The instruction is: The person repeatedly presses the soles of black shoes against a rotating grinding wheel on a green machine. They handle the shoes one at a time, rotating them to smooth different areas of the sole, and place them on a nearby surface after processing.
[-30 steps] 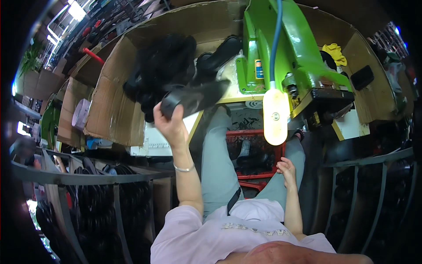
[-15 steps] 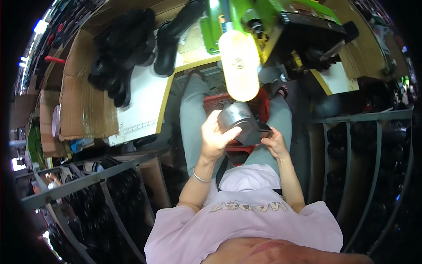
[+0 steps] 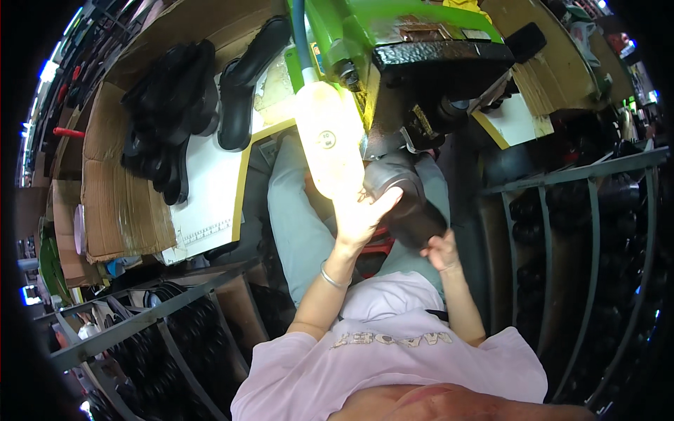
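A black shoe sole (image 3: 414,214), slightly smeared by motion, is held tilted above my lap, under the green machine (image 3: 414,35). My left hand (image 3: 361,216) grips its far left end, thumb laid across the top and the other fingers mostly hidden. At the near right end my right hand (image 3: 442,252) has its fingers curled against the edge. A bright lamp (image 3: 328,140) with a pale oval face hangs just beyond my left hand and glares over its fingers.
To the left, a cut-open cardboard box (image 3: 130,168) holds several black soles (image 3: 172,105) beside a white board (image 3: 207,189). Metal racks stand at both sides, the left rack (image 3: 147,319) and the right rack (image 3: 583,182), filled with dark pieces. A red stool (image 3: 375,245) shows between my legs.
The sole has turned in my hands, its shiny rounded end now tipped away. My left hand has shifted slightly right and up, next to the lamp. The whole view has shifted a little.
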A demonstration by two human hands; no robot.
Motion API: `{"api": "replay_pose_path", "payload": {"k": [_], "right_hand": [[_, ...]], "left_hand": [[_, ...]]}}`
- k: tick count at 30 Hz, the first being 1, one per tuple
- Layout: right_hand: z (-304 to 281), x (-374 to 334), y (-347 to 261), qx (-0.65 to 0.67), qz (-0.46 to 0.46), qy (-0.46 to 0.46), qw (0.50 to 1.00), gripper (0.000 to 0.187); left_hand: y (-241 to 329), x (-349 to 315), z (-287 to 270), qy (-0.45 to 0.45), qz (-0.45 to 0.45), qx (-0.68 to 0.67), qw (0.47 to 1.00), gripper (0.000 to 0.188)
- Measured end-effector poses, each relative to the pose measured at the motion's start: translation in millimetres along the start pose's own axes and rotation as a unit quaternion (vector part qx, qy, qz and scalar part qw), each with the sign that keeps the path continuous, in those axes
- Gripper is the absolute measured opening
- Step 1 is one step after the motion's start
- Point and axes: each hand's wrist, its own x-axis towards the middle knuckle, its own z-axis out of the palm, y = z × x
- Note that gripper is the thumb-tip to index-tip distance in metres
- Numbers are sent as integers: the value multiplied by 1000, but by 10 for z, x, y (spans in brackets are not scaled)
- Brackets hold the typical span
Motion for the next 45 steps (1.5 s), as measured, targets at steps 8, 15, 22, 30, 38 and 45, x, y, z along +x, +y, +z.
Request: {"api": "replay_pose_path", "payload": {"k": [8, 15, 22, 30, 38, 45], "right_hand": [[522, 411, -1407, -122, -278, 61, 951, 48], [1005, 796, -1898, -179, -290, -42, 939, 37], [1050, 843, -1620, -194, -308, -102, 926, 45], [792, 843, -2021, -190, -355, -36, 915, 48], [1049, 835, -2326, -254, -350, -33, 901, 44], [1312, 881, -1967, -220, -311, -69, 922, 45]], "left_hand": [[24, -83, -43, 2, -35, 9, 999, 37], [181, -96, -89, 25, -4, 12, 1000, 43], [416, -166, -507, -15, -44, -29, 998, 58], [89, -81, -161, -62, -60, -9, 996, 50], [-70, -41, -55, -29, -52, 10, 998, 45], [310, -73, -269, -24, -27, -91, 995, 52]]}}
